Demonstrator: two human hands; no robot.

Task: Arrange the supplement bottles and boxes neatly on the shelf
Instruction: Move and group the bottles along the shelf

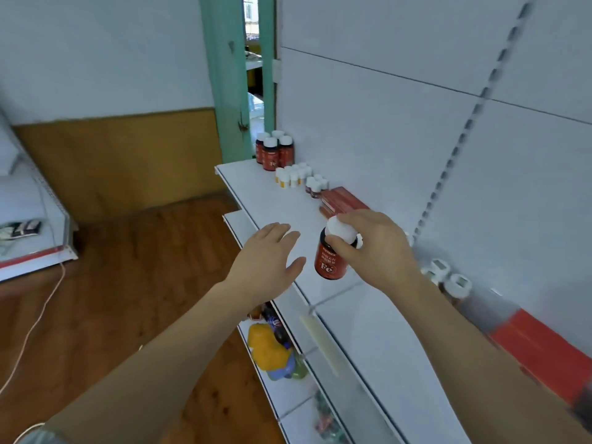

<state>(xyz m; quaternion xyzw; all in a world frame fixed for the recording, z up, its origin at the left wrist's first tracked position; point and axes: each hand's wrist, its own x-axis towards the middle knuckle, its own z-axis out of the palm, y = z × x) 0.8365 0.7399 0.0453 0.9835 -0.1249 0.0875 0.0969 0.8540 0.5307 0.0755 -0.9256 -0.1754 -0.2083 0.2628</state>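
Partly hidden, red bottle (330, 259) cap gripped by right hand (374, 245), left hand (267, 262) spread, boxes (544, 347) blurred.

A red "Fe" supplement bottle (331, 256) with a white cap hangs tilted above the white shelf (272, 203), near red boxes (344, 200).

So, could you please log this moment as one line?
right hand: grips Fe bottle by its cap, above shelf | left hand: open, holding nothing
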